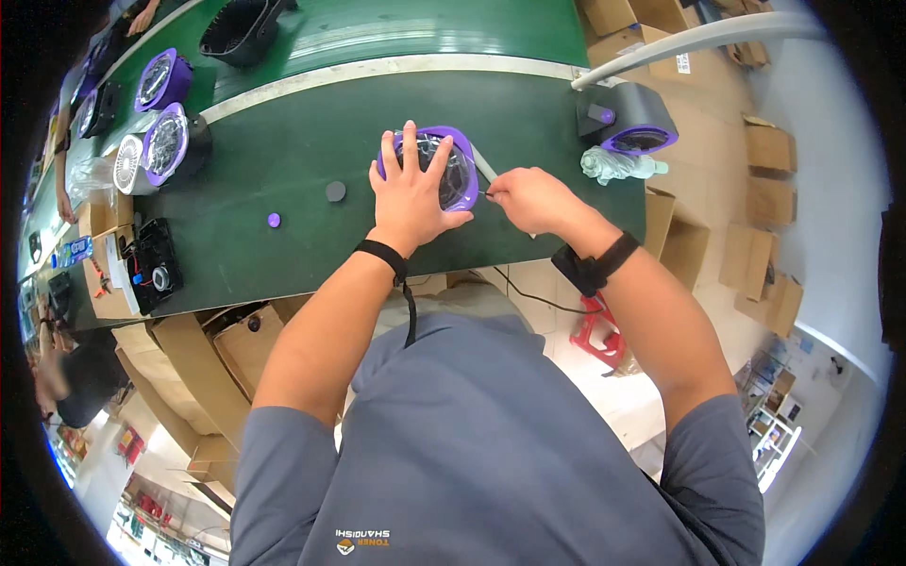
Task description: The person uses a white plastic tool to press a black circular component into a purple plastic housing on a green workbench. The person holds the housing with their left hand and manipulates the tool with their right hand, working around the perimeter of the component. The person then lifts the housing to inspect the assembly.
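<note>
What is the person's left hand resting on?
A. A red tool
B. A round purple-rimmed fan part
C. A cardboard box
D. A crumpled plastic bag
B: the left hand lies spread, palm down, over the round purple-rimmed fan part on the green table.

fan housing [444, 168]: on bench [283, 255], centre, under left hand [409, 189]
right hand [530, 198]: just right of housing, tool tip at its right edge
two small caps [335, 191]: on bench, left of housing, apart
finished units [160, 146]: far left of bench, in a row
another unit [630, 121]: right end of bench, wadded plastic bag [618, 165] in front of it
cardboard boxes [764, 189]: on floor, right of bench
</note>
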`<state>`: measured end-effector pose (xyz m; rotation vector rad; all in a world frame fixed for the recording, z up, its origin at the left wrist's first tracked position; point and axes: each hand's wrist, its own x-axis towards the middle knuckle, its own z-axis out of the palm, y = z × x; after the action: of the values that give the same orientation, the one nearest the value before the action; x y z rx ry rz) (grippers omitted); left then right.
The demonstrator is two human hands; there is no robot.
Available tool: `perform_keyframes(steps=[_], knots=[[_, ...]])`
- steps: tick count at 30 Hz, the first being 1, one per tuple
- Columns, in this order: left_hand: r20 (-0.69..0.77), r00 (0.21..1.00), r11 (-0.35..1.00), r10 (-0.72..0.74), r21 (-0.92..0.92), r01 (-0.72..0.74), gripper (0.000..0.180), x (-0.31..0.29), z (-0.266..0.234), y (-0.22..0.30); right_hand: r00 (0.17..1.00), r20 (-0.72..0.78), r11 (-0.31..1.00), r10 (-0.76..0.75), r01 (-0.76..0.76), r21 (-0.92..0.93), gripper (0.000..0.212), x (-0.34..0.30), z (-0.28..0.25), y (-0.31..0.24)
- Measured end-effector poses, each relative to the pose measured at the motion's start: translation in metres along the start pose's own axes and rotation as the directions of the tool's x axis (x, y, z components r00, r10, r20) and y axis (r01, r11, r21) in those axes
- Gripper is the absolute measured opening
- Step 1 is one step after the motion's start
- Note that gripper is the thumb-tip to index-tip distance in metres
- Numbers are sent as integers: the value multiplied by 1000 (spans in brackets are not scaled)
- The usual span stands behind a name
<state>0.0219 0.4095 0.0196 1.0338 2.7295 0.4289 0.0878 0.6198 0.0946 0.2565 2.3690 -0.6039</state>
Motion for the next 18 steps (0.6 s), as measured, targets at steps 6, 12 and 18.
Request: perform_keyframes(steps=[6, 12, 18], knots=[[-92, 996, 1000, 15, -16, -17, 122, -3, 10, -1, 997, -19, 996, 72, -72, -45, 29, 8, -2, -3], [-111, 994, 1000, 23, -13, -25, 121, -3, 11, -2, 999, -17, 993, 35, -37, -111, 33, 14, 2, -2], [-119, 993, 1000, 23, -17, -25, 120, -3, 11, -1, 996, 7, 990, 89, -88, -107, 34, 13, -3, -8]])
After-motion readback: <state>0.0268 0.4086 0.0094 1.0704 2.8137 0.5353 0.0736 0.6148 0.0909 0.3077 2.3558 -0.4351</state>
